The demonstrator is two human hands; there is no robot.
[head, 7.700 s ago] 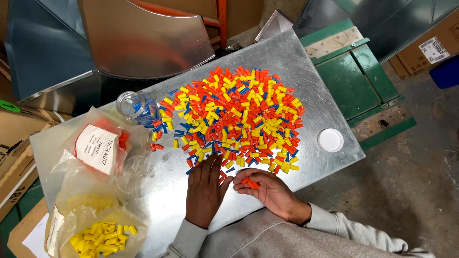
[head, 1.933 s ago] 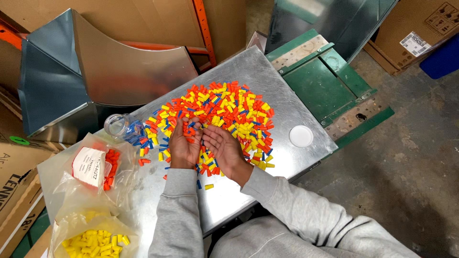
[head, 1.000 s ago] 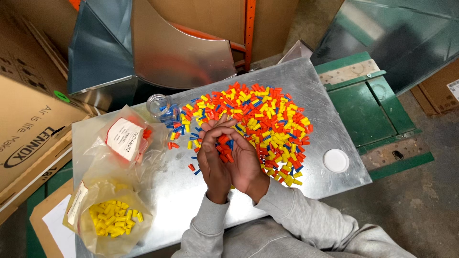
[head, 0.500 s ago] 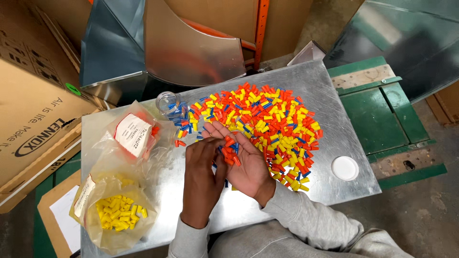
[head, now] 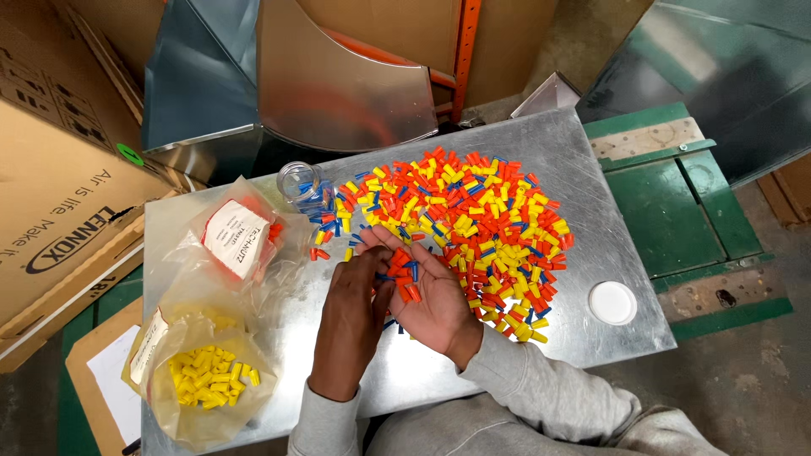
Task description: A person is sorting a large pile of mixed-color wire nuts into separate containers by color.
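Sorting wire connectors over the metal table

Your right hand [head: 431, 300] lies palm up with fingers spread, cupping a few red and blue wire connectors [head: 405, 279]; your left hand [head: 359, 300] lies beside it, fingertips [head: 378, 260] touching those pieces, though you cannot tell whether they pinch one. The cupped palm sits at the near-left edge of the big pile of red, yellow and blue connectors [head: 473, 228]. Left of the pile stand a clear jar [head: 297, 179], a bag of red connectors [head: 241, 241] and a bag of yellow ones [head: 207, 376]; right of it, a white lid [head: 612, 302].
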